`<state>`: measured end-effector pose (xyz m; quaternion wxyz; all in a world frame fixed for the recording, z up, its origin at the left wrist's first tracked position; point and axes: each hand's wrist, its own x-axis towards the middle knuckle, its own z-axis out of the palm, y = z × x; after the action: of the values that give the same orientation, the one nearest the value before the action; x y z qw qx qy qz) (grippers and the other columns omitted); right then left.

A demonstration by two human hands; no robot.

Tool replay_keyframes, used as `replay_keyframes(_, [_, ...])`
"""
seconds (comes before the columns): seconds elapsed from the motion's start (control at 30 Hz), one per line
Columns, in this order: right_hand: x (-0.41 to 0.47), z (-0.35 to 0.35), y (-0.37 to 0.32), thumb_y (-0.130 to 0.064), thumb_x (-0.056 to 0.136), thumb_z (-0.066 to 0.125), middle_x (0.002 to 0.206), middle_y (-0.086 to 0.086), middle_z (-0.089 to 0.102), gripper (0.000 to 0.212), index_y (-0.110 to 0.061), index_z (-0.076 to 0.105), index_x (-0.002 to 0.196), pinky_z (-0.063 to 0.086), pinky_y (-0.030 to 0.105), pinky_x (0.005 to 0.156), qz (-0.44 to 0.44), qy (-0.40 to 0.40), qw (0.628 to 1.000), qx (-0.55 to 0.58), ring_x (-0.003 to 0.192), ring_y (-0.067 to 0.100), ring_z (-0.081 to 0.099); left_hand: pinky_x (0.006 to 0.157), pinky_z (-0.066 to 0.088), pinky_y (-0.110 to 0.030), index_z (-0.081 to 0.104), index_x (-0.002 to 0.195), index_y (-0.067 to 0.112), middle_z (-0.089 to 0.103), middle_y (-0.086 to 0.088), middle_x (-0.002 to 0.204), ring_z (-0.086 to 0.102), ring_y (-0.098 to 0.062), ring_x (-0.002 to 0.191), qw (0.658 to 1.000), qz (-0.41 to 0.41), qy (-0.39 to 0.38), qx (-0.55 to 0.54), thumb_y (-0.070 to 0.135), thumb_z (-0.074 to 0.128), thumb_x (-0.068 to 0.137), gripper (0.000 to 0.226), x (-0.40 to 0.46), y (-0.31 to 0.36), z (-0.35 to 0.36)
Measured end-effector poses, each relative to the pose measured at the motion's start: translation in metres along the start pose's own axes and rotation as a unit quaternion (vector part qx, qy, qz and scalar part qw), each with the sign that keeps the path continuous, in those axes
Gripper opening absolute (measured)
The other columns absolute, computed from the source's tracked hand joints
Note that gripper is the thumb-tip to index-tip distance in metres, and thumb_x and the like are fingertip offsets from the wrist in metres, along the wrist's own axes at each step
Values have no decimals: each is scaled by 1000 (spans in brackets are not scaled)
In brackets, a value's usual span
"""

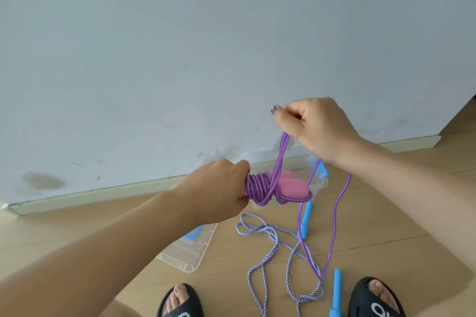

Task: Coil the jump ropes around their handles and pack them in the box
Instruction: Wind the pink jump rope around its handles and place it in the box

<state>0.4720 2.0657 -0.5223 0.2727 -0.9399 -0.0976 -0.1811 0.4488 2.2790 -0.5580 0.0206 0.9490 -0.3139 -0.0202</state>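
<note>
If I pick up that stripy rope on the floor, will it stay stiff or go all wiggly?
Probably wiggly: the striped rope lies in loose loops on the floor, so it should droop. Its blue handles look solid, so the ends may swing. Likely light, being thin.
</note>
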Motion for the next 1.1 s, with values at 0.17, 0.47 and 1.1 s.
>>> replay_keyframes(0.17, [-8,-6,-26,-53,92,46,44,5,27,55,-16,30,54,27,30,46,-110,70,989,-66,47,26,30,58,44,-34,44,84,15,40,2,70,51,-26,67,995,-3,-96,18,27,50,88,13,7,-15,11])
replay_keyframes(0.47, [-56,-12,-70,-54,93,44,43,4,29,56,-21,30,50,19,24,45,-126,-56,990,41,45,19,30,56,45,-27,59,70,13,67,-2,70,60,-16,60,962,-153,-133,-181,31,48,78,22,12,-28,18])
replay_keyframes(1.1, [-7,-7,-42,-54,99,43,45,4,27,62,-11,30,56,22,29,49,-140,-62,977,-146,47,22,29,57,32,-32,37,71,16,28,2,63,34,-25,56,983,110,-37,139,26,43,92,24,-3,51,7])
